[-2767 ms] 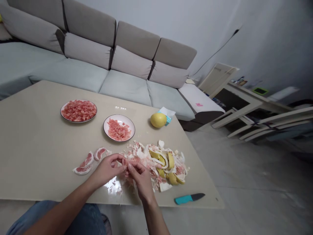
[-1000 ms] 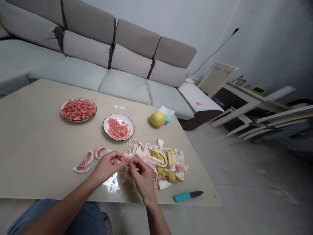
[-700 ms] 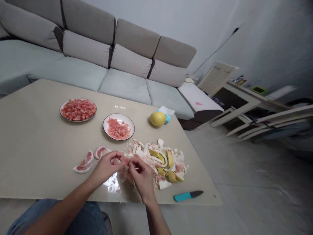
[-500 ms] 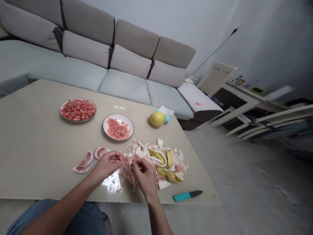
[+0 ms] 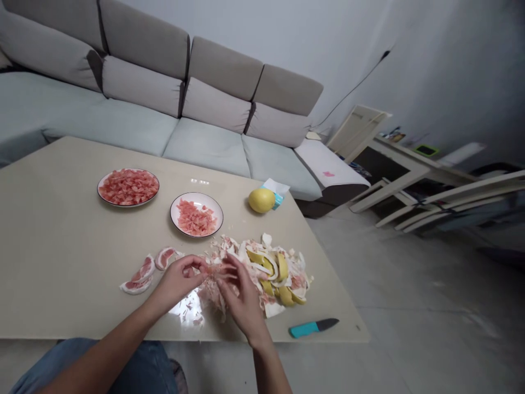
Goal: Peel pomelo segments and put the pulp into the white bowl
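My left hand (image 5: 177,280) pinches a pink pomelo segment (image 5: 210,272) above the near middle of the beige table (image 5: 61,251). My right hand (image 5: 241,295) meets it from the right, thumb and fingers closed on the same piece, over the left end of a heap of white pith and yellow peel (image 5: 270,271). Three unpeeled segments (image 5: 141,273) lie just left of my left hand. Further back stand a small plate of pink flesh pieces (image 5: 197,214) and a fuller plate (image 5: 128,187).
A whole yellow pomelo (image 5: 261,200) sits by a tissue pack (image 5: 275,189) at the far right of the table. A teal-handled knife (image 5: 314,327) lies by the near right edge. A grey sofa (image 5: 172,126) runs behind; white furniture lies on the floor at right.
Both hands stayed together on the segment. My right hand shifted slightly right and forward over the peel scraps, its fingers loosening a little. The camera drifted a bit.
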Action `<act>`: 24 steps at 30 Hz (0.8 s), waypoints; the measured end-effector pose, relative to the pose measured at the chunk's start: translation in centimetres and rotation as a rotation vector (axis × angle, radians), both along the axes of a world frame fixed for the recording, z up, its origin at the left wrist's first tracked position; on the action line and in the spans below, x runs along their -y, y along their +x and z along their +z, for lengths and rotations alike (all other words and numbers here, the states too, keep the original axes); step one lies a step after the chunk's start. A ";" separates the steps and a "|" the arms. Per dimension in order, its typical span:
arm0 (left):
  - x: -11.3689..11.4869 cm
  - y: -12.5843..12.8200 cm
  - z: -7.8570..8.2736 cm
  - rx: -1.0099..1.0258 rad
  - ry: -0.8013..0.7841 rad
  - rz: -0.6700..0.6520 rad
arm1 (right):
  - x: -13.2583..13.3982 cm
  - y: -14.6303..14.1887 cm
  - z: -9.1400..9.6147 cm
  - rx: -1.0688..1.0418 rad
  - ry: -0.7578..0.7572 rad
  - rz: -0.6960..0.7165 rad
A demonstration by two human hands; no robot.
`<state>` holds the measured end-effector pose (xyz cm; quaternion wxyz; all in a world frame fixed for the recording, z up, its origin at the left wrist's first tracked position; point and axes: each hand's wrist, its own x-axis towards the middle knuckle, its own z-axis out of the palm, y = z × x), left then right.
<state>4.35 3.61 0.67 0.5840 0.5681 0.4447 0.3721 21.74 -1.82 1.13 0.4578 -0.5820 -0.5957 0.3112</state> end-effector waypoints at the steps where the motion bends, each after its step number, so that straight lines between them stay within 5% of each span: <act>1: 0.0 0.0 -0.1 -0.006 0.012 -0.007 | -0.2 -0.5 0.1 -0.091 -0.061 0.030; 4: -0.1 -0.1 -0.1 0.053 0.001 -0.031 | -0.9 -1.5 -0.1 -0.266 -0.148 0.021; 12: 0.1 -0.5 0.7 0.342 -0.415 -0.108 | -1.7 -2.4 -1.1 -0.944 -0.450 0.085; 19: 0.2 -0.6 0.7 0.416 -0.456 -0.092 | -2.0 -3.8 -1.7 -1.041 -0.384 -0.019; 24: 0.0 -0.4 0.7 0.322 -0.288 -0.063 | -2.7 -4.3 -1.9 -1.091 -0.384 -0.012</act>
